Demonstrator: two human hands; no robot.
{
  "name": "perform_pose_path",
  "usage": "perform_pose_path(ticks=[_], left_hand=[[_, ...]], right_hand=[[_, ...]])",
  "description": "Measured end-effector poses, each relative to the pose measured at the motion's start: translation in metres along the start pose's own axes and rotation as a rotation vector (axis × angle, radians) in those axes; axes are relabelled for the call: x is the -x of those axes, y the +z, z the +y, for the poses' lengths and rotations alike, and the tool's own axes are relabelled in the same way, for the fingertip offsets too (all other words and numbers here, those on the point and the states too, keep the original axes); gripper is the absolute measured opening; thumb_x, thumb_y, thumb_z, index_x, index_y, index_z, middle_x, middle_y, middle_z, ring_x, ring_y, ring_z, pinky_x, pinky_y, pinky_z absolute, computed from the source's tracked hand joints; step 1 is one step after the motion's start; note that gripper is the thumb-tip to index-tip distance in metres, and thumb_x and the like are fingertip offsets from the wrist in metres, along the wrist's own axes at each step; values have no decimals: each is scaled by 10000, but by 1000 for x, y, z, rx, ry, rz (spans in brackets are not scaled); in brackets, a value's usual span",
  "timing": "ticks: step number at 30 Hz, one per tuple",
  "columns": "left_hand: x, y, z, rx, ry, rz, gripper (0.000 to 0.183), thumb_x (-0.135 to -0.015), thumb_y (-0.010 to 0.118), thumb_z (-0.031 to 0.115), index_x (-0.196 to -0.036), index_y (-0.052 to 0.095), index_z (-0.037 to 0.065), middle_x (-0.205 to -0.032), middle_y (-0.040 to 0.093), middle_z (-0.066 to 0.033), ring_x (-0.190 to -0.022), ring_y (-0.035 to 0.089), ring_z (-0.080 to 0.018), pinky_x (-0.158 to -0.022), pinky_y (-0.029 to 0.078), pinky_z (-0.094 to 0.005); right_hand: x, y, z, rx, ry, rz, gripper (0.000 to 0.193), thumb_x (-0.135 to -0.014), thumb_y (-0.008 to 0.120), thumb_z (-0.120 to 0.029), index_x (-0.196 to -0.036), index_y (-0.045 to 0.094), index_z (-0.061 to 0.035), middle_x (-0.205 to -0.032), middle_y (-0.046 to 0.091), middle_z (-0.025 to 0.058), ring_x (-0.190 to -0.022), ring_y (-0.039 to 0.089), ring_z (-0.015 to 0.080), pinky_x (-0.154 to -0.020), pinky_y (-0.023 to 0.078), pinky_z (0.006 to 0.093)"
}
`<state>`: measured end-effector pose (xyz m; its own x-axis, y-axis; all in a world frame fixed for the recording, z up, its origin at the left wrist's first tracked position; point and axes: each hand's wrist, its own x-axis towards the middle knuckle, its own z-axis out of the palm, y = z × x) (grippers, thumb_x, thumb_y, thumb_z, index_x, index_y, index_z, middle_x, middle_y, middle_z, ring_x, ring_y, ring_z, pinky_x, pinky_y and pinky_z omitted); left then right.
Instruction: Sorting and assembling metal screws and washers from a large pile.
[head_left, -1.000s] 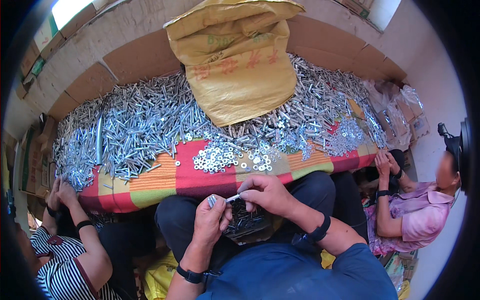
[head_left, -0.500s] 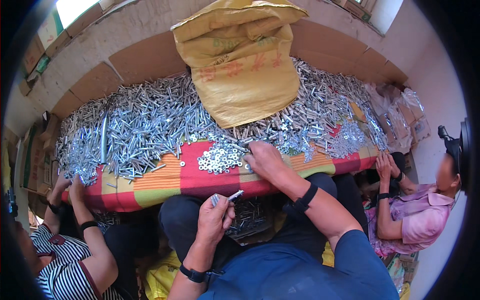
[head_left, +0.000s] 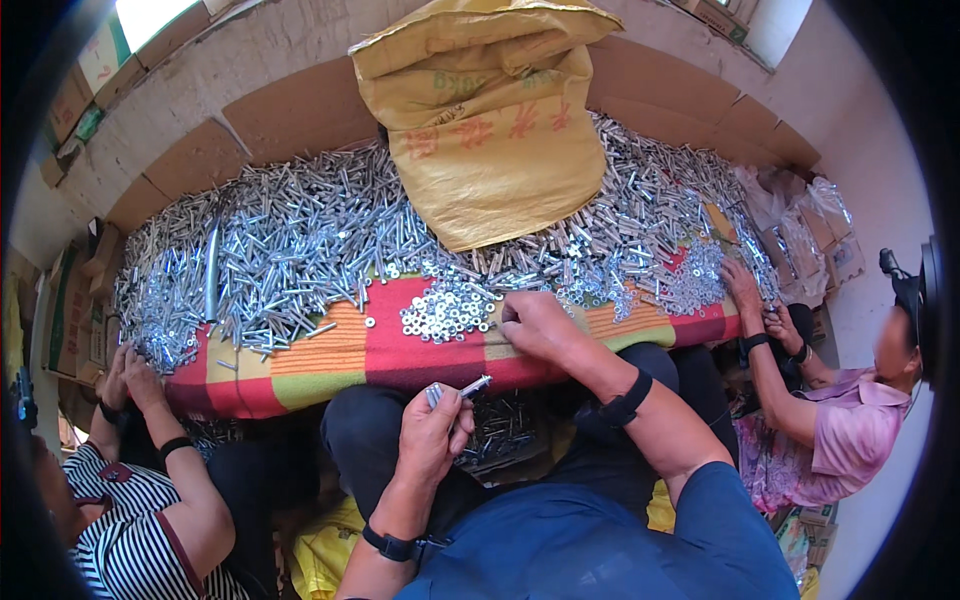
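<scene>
My left hand is closed around a few silver anchor bolts, held above my lap just off the table's near edge. One bolt points up and right out of the fingers. My right hand rests over the blanket at the right of a pile of washers. Its fingers are curled together, and what they hold, if anything, is hidden. Behind both hands lies a wide heap of silver bolts.
A yellow woven sack lies over the heap's middle. The checked blanket covers the table front. One co-worker in stripes works at the left, another in pink at the right. Clear rings lie toward the right.
My right hand has drawn slightly back from the washers, fingers curled. The left hand keeps the bolts in nearly the same place. The right co-worker's hand has reached onto the heap.
</scene>
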<state>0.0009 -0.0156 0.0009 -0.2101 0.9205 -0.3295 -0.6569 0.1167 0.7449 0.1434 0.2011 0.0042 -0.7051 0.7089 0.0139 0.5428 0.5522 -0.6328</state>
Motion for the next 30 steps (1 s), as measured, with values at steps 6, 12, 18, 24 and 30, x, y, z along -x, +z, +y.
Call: perform_pose_path(ticks=[6,12,18,24,30], left_hand=[[1,0,1,7,1,15,248,-1054,550,237,-935,605,27,-698,621,-75,-437,446,-86,-405,330,-213],[-1,1,0,-1,0,23,249,-1054,551,240,-931,604,31,-695,621,-72,-433,446,-85,-400,325,-212],[-2,0,-2,-30,-1,25,240,-1053,551,253,-936,582,46,-673,604,-73,-408,410,-87,-376,304,-224],[0,3,1,-41,-31,31,252,-1052,550,240,-920,603,32,-687,617,-67,-437,439,-81,-403,323,-215],[-1,4,0,-50,-34,31,250,-1052,544,228,-915,602,26,-686,615,-67,-434,436,-80,-403,323,-215]], right_hand=[[18,-17,-23,-606,233,-167,163,-879,700,-78,-1017,678,7,-888,706,106,-703,686,161,-627,554,295],[45,-27,-53,-927,249,-359,204,-924,691,-82,-1105,676,12,-907,698,61,-707,671,108,-612,551,241],[51,-25,-51,-839,184,-442,187,-923,671,-91,-1073,679,20,-859,684,49,-673,650,94,-590,539,243],[58,-22,-55,-863,204,-366,189,-921,678,-84,-1076,678,24,-863,679,45,-655,636,90,-576,531,245],[63,-17,-54,-899,233,-270,191,-929,676,-90,-1085,687,20,-877,690,46,-673,639,85,-597,534,242]])
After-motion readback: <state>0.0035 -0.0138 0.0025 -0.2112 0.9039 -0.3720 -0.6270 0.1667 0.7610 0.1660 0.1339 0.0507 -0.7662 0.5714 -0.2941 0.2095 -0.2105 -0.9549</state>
